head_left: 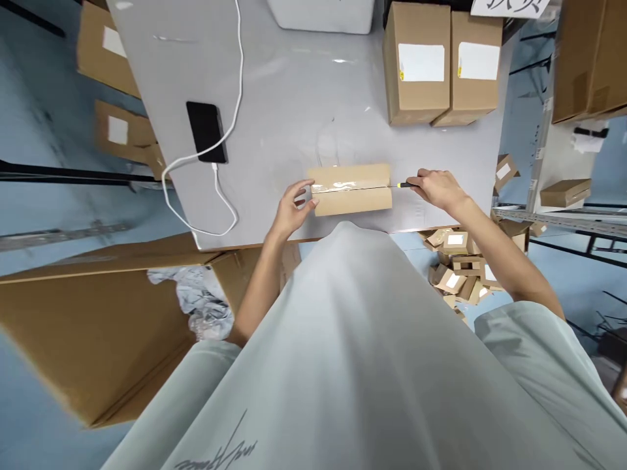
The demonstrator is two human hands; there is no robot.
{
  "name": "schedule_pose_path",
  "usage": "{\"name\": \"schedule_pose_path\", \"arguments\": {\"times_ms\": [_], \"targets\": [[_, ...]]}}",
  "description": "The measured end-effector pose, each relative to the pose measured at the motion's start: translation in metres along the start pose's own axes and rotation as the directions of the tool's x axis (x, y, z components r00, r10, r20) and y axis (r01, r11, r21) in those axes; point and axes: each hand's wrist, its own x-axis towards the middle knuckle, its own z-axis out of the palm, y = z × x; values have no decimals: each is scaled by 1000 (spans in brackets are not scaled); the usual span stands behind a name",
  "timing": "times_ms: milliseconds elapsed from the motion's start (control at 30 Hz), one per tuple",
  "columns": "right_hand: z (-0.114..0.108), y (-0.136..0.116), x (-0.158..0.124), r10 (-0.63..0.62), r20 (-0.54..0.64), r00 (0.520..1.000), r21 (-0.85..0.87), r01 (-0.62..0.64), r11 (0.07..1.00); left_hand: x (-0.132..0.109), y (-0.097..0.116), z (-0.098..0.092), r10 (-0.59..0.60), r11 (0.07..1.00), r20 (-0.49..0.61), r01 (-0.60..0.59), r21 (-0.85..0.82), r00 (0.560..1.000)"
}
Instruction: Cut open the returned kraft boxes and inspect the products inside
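Note:
A small cardboard box (351, 201) lies lengthwise near the front edge of the table, with clear tape along the seam on its top. My left hand (290, 210) grips the box's left end, thumb at the near corner and fingers at the far one. In my closed right hand (437, 187) is a utility knife (404, 185), dark with a yellow part. Its thin blade points left and reaches the right end of the seam. Most of the knife's handle is hidden by my fingers.
A black phone (206, 132) with a white cable (238, 85) lies at the left. Two labelled cartons (417, 101) stand at the back right, near a pale bin (323, 16). Below left is a large open carton (98, 346); small boxes (460, 264) are heaped below right.

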Motion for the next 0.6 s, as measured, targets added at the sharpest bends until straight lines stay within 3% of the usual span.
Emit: {"name": "schedule_pose_path", "arguments": {"times_ms": [100, 233, 367, 467, 600], "targets": [[26, 15, 9, -30, -49, 998, 113, 35, 993, -2, 16, -2, -17, 986, -51, 26, 166, 999], [59, 27, 23, -55, -109, 992, 290, 85, 953, 9, 49, 11, 101, 913, -108, -49, 406, 989], [91, 28, 28, -10, -194, 981, 491, 106, 865, 40, 82, 52, 180, 859, 61, -187, 477, 982], [116, 20, 24, 82, -275, 958, 705, 143, 695, 63, 99, 78, 172, 845, 212, -255, 470, 962], [147, -2, 20, 283, -285, 916, 920, 179, 348, 76, 105, 85, 155, 835, 300, -288, 470, 941]]}}
